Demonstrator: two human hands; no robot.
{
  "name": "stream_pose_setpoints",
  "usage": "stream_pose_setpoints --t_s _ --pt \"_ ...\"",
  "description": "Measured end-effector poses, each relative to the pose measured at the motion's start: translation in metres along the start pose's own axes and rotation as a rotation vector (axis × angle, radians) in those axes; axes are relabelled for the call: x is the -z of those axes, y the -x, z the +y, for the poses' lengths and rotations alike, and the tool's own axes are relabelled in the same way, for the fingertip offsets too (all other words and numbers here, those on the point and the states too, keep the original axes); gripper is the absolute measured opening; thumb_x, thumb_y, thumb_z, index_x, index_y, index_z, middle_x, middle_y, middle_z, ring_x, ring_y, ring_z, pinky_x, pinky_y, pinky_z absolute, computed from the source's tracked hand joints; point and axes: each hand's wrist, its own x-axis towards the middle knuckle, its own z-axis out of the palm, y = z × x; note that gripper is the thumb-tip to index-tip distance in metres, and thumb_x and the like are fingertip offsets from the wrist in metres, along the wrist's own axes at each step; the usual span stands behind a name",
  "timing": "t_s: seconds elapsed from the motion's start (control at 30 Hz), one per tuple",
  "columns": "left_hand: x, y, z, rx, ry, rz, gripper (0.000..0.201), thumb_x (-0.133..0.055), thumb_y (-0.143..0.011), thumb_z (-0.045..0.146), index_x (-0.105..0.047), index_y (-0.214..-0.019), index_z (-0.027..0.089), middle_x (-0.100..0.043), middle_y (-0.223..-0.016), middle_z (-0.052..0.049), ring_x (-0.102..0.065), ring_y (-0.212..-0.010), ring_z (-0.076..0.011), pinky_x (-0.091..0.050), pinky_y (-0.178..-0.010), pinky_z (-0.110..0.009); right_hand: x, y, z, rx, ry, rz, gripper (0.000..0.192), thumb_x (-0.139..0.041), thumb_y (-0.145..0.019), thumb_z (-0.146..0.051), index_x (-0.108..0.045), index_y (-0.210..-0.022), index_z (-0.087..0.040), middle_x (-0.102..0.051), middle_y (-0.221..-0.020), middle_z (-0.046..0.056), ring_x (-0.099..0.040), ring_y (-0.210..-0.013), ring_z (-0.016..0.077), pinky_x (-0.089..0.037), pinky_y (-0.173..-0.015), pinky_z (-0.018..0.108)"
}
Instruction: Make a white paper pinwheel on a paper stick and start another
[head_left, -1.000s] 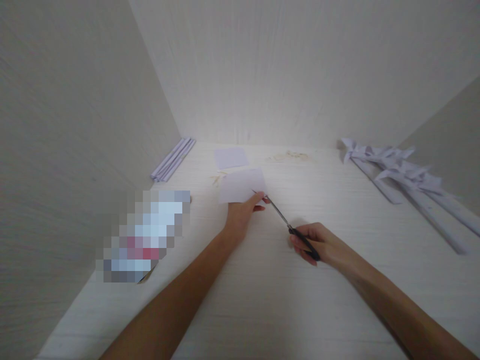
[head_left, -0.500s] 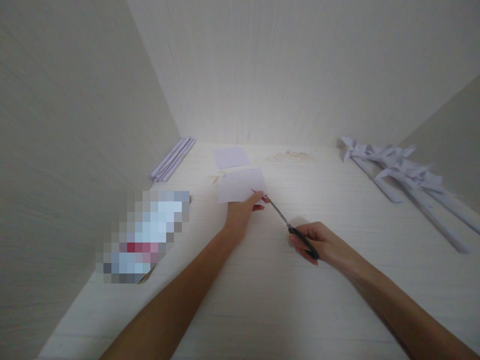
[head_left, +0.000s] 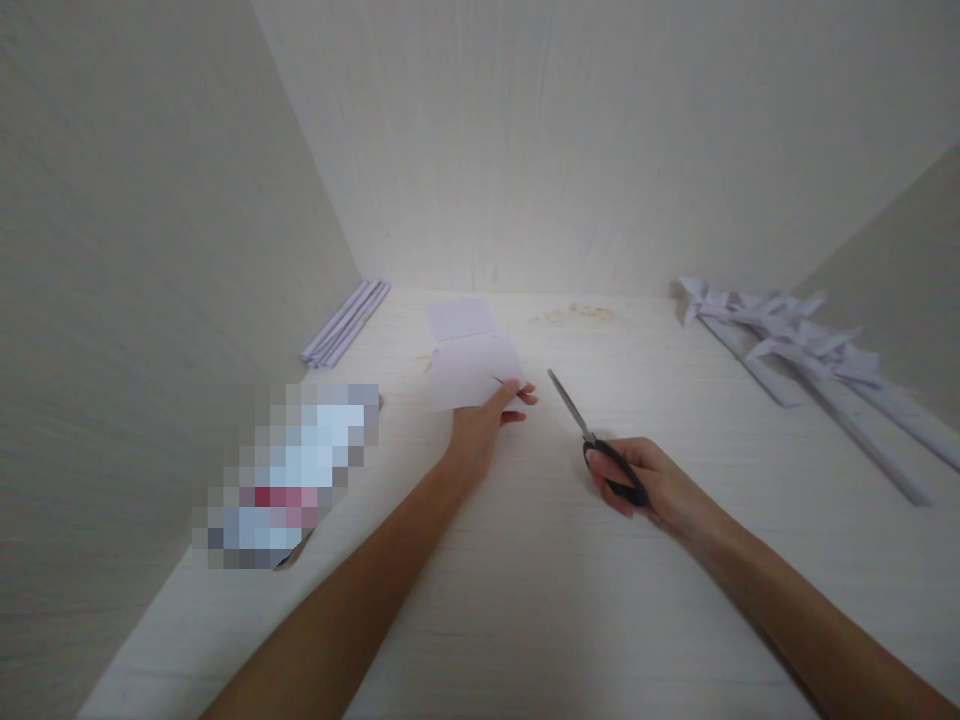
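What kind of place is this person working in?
Probably a paper-craft spot set up on a pale tabletop boxed in by plain walls. The left hand holds a paper sheet, the right hand holds scissors, and folded paper pieces lie at the right.

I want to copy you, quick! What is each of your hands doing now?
Left hand: closed on the paper piece.
Right hand: closed on the scissors, blades clear of the paper.

paper: white, held at edge | scissors: black-handled, blades shut, apart
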Motion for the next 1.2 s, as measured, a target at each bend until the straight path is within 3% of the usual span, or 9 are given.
stream_pose_setpoints --t_s 0.23,0.6,1.0,1.1,1.2 --pt "-0.005 0.005 0.0 0.006 -0.103 -0.137 0.013 -0.057 -0.066 0.028 -0.059 -0.064 0.015 -0.063 -0.067 -0.003 -0.057 -0.059 -0.0111 -0.042 -0.048 -0.02 -0.005 -0.006 0.007 0.127 -0.129 0.221 0.037 -0.054 -0.071 -0.045 -0.046 -0.052 -0.015 -0.044 -0.042 -0.003 -0.024 -0.034 0.0034 -0.01 -0.033 0.022" --pt "-0.011 0.016 0.004 -0.006 -0.365 -0.349 0.016 -0.056 -0.065 0.023 -0.058 -0.051 0.016 -0.056 -0.051 0.0 -0.05 -0.047 -0.0088 -0.042 -0.044 -0.019 -0.014 -0.01 0.004 0.173 -0.307 0.398 0.024 -0.066 -0.061 -0.031 -0.05 -0.069 -0.016 -0.052 -0.054 -0.003 -0.037 -0.037 0.0041 -0.022 -0.033 0.018" --pt "-0.014 0.019 0.002 -0.042 -0.468 -0.329 0.014 -0.06 -0.061 0.023 -0.057 -0.049 0.017 -0.057 -0.051 0.0 -0.05 -0.044 -0.0093 -0.043 -0.043 -0.021 -0.017 -0.013 0.005 0.198 -0.255 0.505 0.029 -0.07 -0.053 -0.034 -0.049 -0.065 -0.017 -0.045 -0.052 -0.006 -0.035 -0.039 0.0043 -0.025 -0.033 0.019" --pt "-0.012 0.015 0.0 -0.016 -0.419 -0.247 0.009 -0.063 -0.058 0.024 -0.06 -0.056 0.016 -0.061 -0.058 -0.001 -0.054 -0.05 -0.0113 -0.045 -0.047 -0.023 -0.017 -0.013 0.005 0.208 -0.226 0.53 0.029 -0.07 -0.053 -0.033 -0.049 -0.065 -0.017 -0.046 -0.054 -0.005 -0.034 -0.039 0.0036 -0.026 -0.034 0.018" --pt "-0.007 0.006 -0.002 -0.004 -0.211 -0.097 0.02 -0.065 -0.058 0.028 -0.062 -0.074 0.015 -0.064 -0.073 -0.004 -0.058 -0.063 -0.0133 -0.048 -0.055 -0.024 -0.016 -0.014 0.006 0.22 -0.191 0.566 0.026 -0.07 -0.055 -0.029 -0.049 -0.065 -0.017 -0.048 -0.056 -0.004 -0.038 -0.043 0.0045 -0.029 -0.037 0.018"
